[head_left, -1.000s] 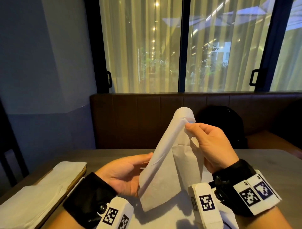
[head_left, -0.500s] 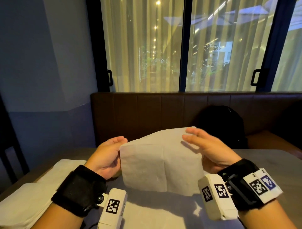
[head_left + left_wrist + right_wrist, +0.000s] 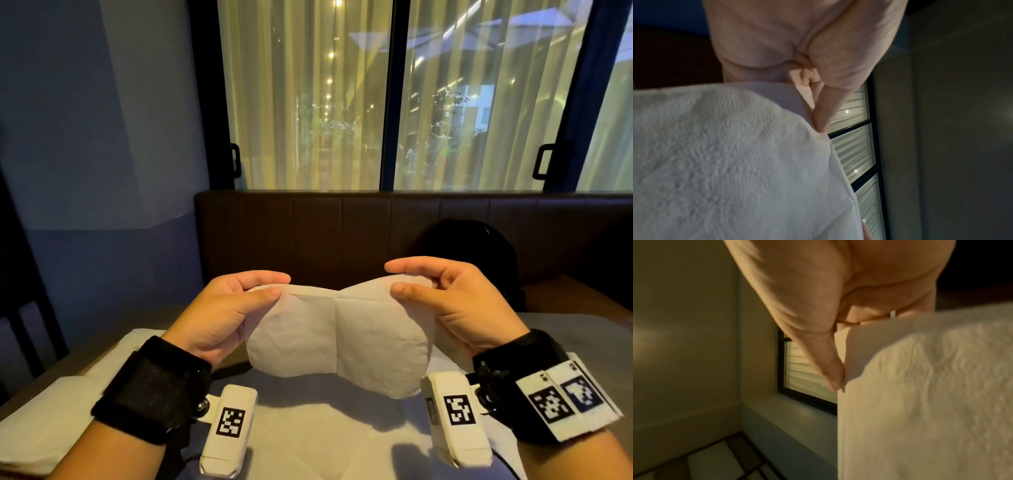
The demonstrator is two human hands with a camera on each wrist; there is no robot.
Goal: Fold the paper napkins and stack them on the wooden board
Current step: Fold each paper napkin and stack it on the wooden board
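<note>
you hold the napkin (image 3: 337,337) in the air above the table (image 3: 582,329), its long axis running left to right between your hands, a centre crease upright. your left hand (image 3: 219,315) pinches the upper left corner, thumb against fingers; your right hand (image 3: 459,305) pinches the upper right corner likewise. the stack of folded napkins (image 3: 51,411) lies low at your left, nearer the left hand.

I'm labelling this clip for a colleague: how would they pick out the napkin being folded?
Start at the brown padded bench. In front of it, both hands pinch one white embossed paper napkin in the air. The other napkins lie flat at left.
</note>
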